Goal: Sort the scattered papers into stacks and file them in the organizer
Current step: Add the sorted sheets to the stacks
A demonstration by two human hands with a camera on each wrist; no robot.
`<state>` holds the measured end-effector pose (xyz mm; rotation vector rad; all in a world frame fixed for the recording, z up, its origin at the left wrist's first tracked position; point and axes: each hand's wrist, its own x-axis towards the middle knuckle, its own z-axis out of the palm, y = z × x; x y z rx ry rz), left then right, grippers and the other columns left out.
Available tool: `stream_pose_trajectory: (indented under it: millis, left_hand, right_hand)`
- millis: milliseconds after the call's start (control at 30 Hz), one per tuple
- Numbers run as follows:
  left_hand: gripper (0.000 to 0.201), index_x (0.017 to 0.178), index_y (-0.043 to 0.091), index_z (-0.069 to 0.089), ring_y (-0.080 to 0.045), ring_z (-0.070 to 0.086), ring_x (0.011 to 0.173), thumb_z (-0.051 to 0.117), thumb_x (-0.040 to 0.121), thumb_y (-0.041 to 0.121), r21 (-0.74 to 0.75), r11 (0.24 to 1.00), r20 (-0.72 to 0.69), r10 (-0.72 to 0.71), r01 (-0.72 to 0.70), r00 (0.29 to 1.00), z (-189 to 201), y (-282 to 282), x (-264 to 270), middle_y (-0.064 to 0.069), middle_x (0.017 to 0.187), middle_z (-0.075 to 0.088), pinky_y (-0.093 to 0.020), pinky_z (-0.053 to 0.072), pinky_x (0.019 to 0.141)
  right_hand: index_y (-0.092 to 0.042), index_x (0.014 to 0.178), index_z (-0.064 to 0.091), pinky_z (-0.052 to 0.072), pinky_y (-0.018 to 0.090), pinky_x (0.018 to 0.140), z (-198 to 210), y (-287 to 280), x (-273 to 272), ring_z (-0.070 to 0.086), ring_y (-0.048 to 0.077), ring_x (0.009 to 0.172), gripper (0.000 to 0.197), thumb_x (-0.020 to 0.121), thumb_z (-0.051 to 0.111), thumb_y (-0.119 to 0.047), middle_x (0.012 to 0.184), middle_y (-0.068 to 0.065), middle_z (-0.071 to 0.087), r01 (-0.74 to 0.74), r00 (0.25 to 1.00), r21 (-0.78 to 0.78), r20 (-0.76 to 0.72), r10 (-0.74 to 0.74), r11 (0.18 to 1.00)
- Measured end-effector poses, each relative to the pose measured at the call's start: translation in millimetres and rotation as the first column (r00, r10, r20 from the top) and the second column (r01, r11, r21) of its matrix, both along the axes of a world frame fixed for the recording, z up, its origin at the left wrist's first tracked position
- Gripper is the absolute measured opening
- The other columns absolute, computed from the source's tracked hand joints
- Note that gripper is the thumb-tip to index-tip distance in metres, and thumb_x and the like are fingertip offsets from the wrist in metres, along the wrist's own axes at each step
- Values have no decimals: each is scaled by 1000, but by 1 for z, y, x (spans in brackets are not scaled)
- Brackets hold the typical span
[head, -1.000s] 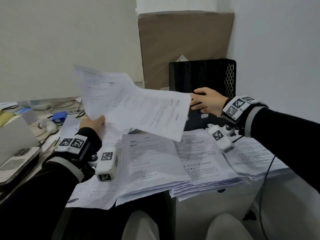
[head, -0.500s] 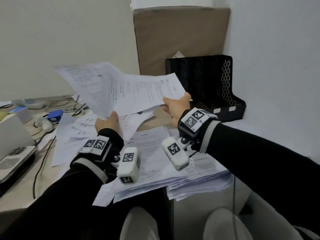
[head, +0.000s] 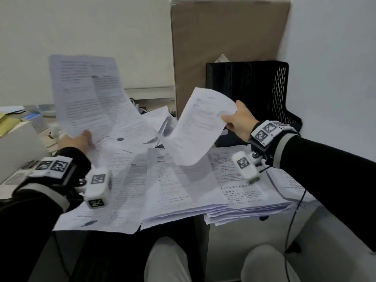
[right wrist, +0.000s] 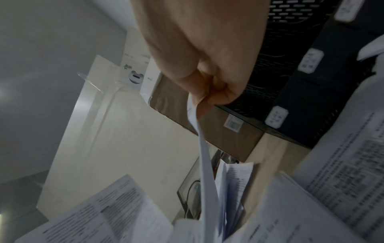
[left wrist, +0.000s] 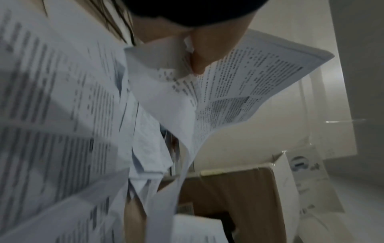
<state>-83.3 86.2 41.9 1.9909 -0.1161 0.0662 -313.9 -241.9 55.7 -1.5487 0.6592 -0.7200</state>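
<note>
Left hand [head: 78, 140] fingers are curled round the lower edge of a sheaf of printed sheets [head: 95, 102], which is held up, tilted and fanned, above the left side of the desk; in the left wrist view the thumb [left wrist: 199, 54] is seen pressed on the printed face of the sheaf [left wrist: 239, 85] while its pages bend and hang down. A single sheet [head: 200, 127] is pinched at its upper right corner by the right hand [head: 239, 121], and it is held apart from the sheaf, curving downward over the papers on the desk. In the right wrist view that sheet [right wrist: 204, 157] is seen nearly edge-on, caught between thumb and fingers [right wrist: 220, 92].

Below both hands, overlapping stacks of papers [head: 183, 186] are spread across the desk, one thick stack [head: 244, 192] lying at the right, its edges overhanging the desk front. Loose sheets [head: 160, 123] are scattered further back (some folded or crumpled). A black mesh organizer [head: 262, 90] stands at the back right corner against the wall, just behind the right hand, and labelled fronts are shown on its trays [right wrist: 307, 60]. A large brown cardboard panel [head: 223, 45] is leaned upright behind it. A pale box [head: 18, 147] sits at the left edge.
</note>
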Motion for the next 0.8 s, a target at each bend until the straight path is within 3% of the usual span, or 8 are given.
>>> stream_pose_trajectory:
  millis: [167,333,467,533,600,667,733,800]
  left_hand:
    - [53,137,-2,41,-34,42,133,50,93,26,8,998,6,55,-55,998,3,33,29,-20,144,43,-40,31,112]
    - [58,141,-2,35,-34,37,136,50,95,29,20,999,-21,30,-30,999,-5,36,33,-19,148,36,-37,26,112]
    - [54,136,-3,44,-34,50,125,57,92,26,-113,993,-120,-44,31,992,-26,26,32,-18,139,49,-40,37,108]
    - [54,133,-4,48,-36,53,120,59,90,28,-84,996,-155,-52,40,987,-40,20,32,-19,132,55,-45,40,106]
    - [55,131,-2,50,-37,56,117,60,89,32,-69,995,-198,-83,71,977,-56,13,35,-20,131,56,-47,42,104]
    - [52,129,-1,51,-36,57,116,61,88,30,-73,994,-229,-91,76,969,-65,4,30,-19,128,57,-49,43,103]
    - [46,128,-1,52,-31,57,114,60,90,24,-123,990,-267,-100,69,958,-73,-3,28,-15,128,57,-44,42,103]
    - [50,127,-1,52,-31,57,114,62,88,27,-135,989,-279,-102,67,955,-81,-7,31,-14,129,57,-45,41,103]
  right_hand:
    - [-29,123,31,49,32,77,-21,0,12,54,25,106,55,87,57,4,130,10,52,-224,968,81,-97,232,971]
    - [-12,113,42,44,20,48,-32,15,27,57,14,68,31,91,48,9,90,6,56,-348,922,116,-137,362,930]
    - [-17,120,36,46,25,56,-34,12,37,57,16,76,46,87,59,6,103,9,57,-183,961,153,-179,209,971]
    - [-24,136,20,46,25,55,-41,5,37,57,16,70,73,84,63,6,95,8,58,-29,967,108,-248,55,994]
    - [-16,149,-4,48,27,54,-49,-3,34,62,20,73,100,81,67,3,97,12,63,117,947,73,-309,-89,990]
    - [-1,140,28,46,25,49,-56,-9,31,66,19,71,73,80,70,0,95,16,69,185,927,134,-352,-128,974]
    - [-5,92,59,44,19,47,-59,-4,26,61,10,51,5,89,63,-5,68,6,72,87,919,239,-394,14,967]
    - [-9,79,59,49,19,55,-67,5,23,60,10,57,13,92,59,-7,65,2,66,-2,890,296,-435,136,955]
